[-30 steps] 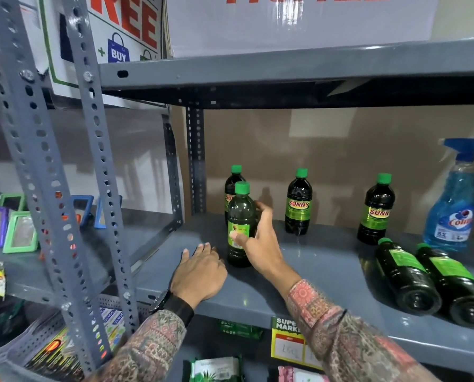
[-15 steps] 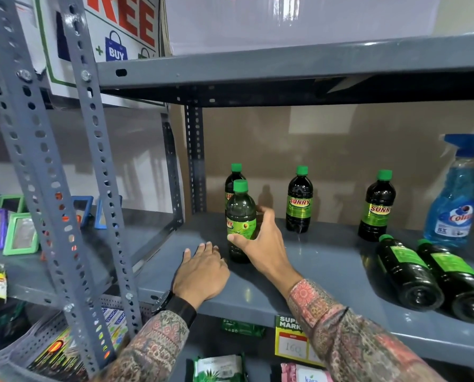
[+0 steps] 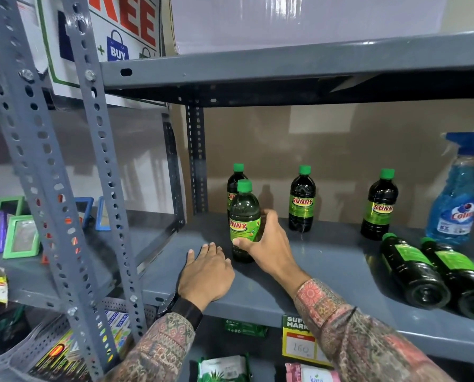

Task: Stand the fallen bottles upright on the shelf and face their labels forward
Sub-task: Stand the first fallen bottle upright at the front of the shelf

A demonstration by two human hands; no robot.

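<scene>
My right hand grips a dark green-capped bottle standing upright on the grey shelf; its green label reads partly to the front left. My left hand rests flat on the shelf just left of that bottle, holding nothing. Three more upright bottles stand behind: one directly behind the held bottle, one in the middle, one to the right. Two fallen bottles lie side by side at the right, bases toward me: the left one and the right one.
A blue spray bottle stands at the back right. The upper shelf hangs low overhead. Grey slotted uprights stand at the left, with small picture frames beyond. Price tags and packets sit below the shelf edge.
My right hand has turned the held bottle, bringing more of its label's lettering into sight. My left hand has stayed flat on the shelf.
</scene>
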